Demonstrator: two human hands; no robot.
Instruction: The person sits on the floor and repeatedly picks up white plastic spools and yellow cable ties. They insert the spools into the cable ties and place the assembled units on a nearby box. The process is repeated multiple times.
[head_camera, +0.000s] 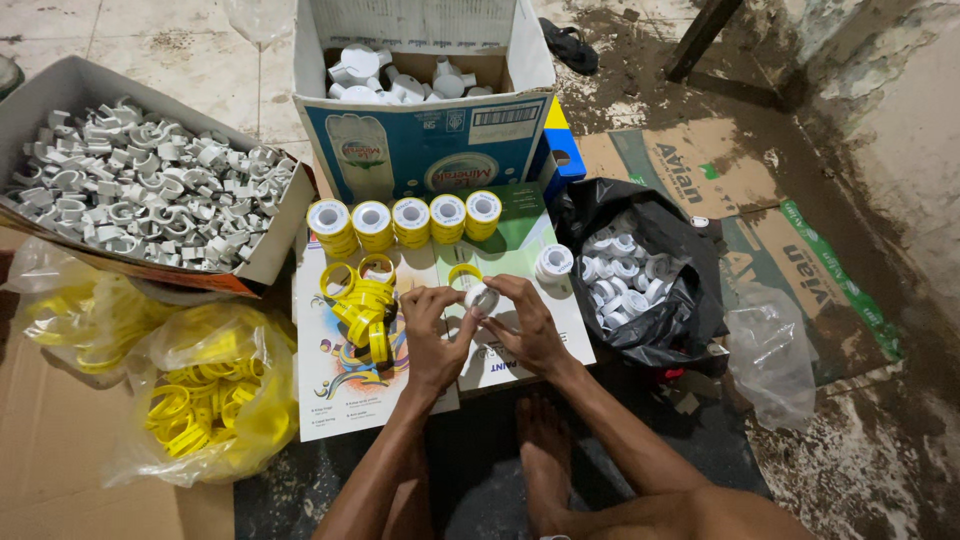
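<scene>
Both hands meet over a printed sheet (340, 385) laid on the floor. My left hand (432, 335) and my right hand (525, 325) pinch a small white tape roll (482, 297) between their fingertips. A yellow ring (464, 273) lies just beyond the roll. Left of my left hand is a pile of yellow rings (362, 300). A row of finished yellow-and-white rolls (405, 222) stands further back. A single white roll (553, 263) stands to the right.
A black bag of white rolls (640, 275) is at right. Behind stands an open carton (425, 140) with white parts. A box of grey-white clips (140, 185) and clear bags of yellow rings (205, 400) are at left. My bare foot (545, 440) is below.
</scene>
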